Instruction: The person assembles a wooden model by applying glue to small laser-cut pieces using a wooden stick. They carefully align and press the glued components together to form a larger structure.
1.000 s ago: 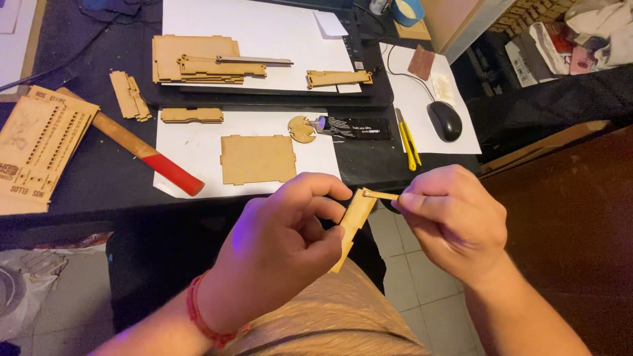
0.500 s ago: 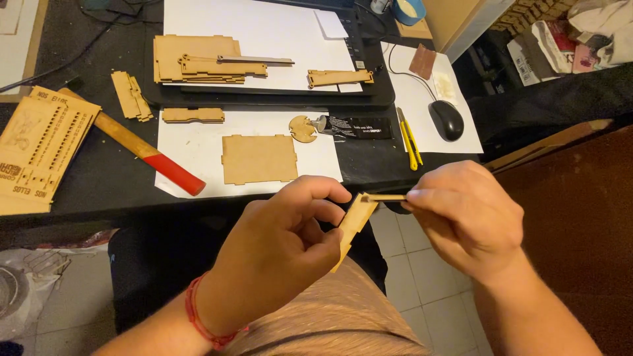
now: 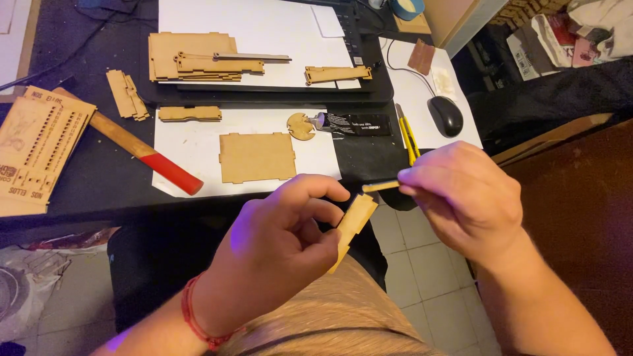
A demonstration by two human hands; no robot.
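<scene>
A: Where is the notched wooden strip (image 3: 353, 224) held?

B: It is pinched in the left hand (image 3: 277, 247), below the black glue tube (image 3: 353, 124); a thin stick (image 3: 380, 186) is gripped by the right hand (image 3: 461, 198).

Left hand (image 3: 277, 244) curled, fingers pinched shut; right hand (image 3: 461, 198) fisted, fingertips pinched, knuckles up.

We are seeing a black glue tube (image 3: 353, 124) lying on the desk, with a computer mouse (image 3: 446, 116) lying right of it and a red-tipped wooden handle (image 3: 142, 152) lying well left.
</scene>
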